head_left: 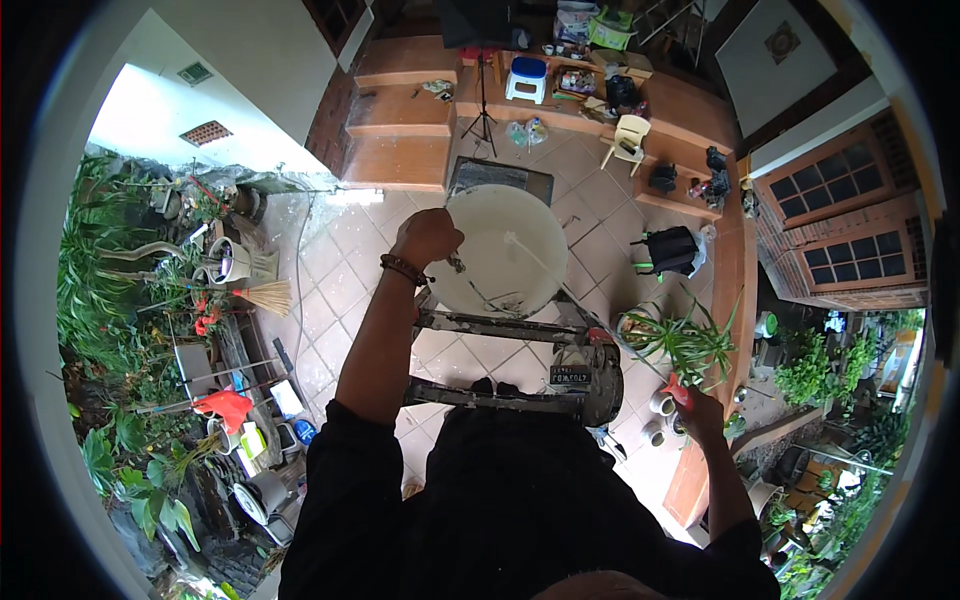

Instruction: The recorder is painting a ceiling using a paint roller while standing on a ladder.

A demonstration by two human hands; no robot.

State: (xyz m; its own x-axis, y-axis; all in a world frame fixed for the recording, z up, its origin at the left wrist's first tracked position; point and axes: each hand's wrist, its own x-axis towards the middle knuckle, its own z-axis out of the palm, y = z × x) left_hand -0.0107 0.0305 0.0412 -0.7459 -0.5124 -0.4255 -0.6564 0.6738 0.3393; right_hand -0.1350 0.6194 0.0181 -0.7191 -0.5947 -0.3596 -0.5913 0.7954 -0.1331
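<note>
A large round white tub (540, 212) is in front of me, just beyond a paint-spattered dark stepladder (490, 322). My left hand (428, 238) is closed at the tub's left rim. A small metallic piece shows below its fingers, too small to name. My right hand (697, 412), out to the right, is wrapped round the red grip of a long thin rod (585, 312). The rod slants up and left over the ladder, and its whitish far end lies over the tub. Dark streaks mark the tub's near inside.
Tiled floor (340, 270) with white spatters surrounds the ladder. A potted spiky plant (680, 335) is near the rod on the right. A straw broom (265, 297) lies at left. Farther off are brick steps (400, 160), a tripod (482, 125), a blue-topped stool (526, 80) and a small chair (625, 142).
</note>
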